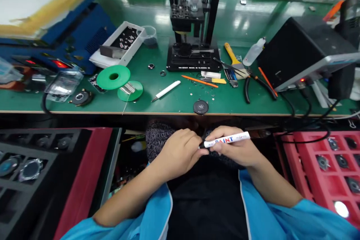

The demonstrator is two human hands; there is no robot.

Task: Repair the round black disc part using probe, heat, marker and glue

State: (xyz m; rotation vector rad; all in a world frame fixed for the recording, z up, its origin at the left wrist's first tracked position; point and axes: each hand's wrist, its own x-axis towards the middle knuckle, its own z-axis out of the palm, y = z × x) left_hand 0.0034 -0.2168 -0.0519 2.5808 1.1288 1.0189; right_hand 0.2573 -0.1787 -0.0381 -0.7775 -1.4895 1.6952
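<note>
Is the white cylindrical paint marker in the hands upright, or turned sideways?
Sideways: the marker lies across the view, black end at the left hand, barrel in the right hand.

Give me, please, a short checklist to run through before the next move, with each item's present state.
1. Paint marker held by the right hand: ok.
2. Left hand at the marker's dark end: ok.
3. Marker tip uncovered: cannot tell; the left hand partly hides that end.
4. Black round part lying near the front edge of the green table: ok.
5. Surface around that part free of loose bits: not ok; small white bits lie nearby.
</note>
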